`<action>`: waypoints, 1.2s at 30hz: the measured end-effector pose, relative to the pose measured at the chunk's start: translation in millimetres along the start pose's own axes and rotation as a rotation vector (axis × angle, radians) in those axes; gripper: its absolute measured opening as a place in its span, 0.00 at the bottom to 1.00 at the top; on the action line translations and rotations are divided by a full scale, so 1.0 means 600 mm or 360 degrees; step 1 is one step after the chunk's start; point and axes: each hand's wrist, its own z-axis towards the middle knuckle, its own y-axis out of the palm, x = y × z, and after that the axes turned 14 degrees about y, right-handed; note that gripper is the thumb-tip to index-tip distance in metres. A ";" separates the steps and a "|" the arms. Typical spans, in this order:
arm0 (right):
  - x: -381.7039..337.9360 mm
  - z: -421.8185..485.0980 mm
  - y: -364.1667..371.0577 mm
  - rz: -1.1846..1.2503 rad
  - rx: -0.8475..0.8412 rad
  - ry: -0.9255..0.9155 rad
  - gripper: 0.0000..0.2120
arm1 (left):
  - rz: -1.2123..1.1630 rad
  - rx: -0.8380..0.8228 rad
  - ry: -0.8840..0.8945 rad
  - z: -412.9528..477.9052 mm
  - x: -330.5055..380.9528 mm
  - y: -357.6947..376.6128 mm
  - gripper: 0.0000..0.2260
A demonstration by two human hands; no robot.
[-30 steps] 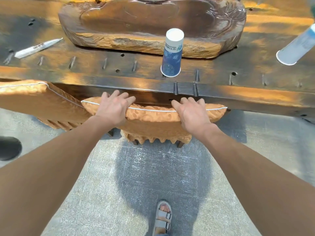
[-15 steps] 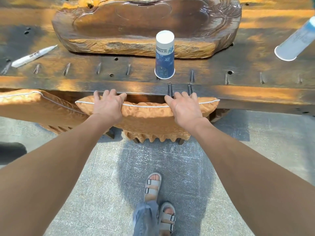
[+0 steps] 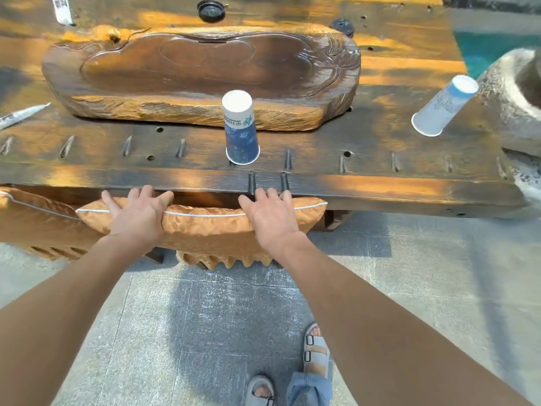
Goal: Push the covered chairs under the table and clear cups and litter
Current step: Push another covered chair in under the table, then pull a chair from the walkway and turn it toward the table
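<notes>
A chair with a gold fabric cover (image 3: 205,227) stands half under the front edge of the dark wooden table (image 3: 380,183). My left hand (image 3: 137,215) and my right hand (image 3: 270,216) press flat on its top edge, fingers spread and reaching the table edge. A second covered chair (image 3: 38,227) stands to its left. On the table, a blue and white paper cup (image 3: 241,128) stands upside down near the front edge. Another pale paper cup (image 3: 443,106) lies tilted at the right. A white wrapper (image 3: 20,115) lies at the left.
A large carved wooden tray (image 3: 202,74) fills the table's middle. Two dark lids (image 3: 210,10) (image 3: 342,26) and a white packet (image 3: 63,10) lie behind it. A rough stone basin (image 3: 515,92) stands at the right end. My sandalled feet (image 3: 314,354) are on grey paving.
The chair has slid further under the table with both hands on it, and my fingers now reach the table edge. I have stepped forward, and more of the table's far side shows.
</notes>
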 end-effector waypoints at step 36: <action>1.083 -0.003 -0.426 0.0493 0.0411 0.0137 0.42 | -0.0571 0.0676 0.0041 0.211 0.971 -0.654 0.40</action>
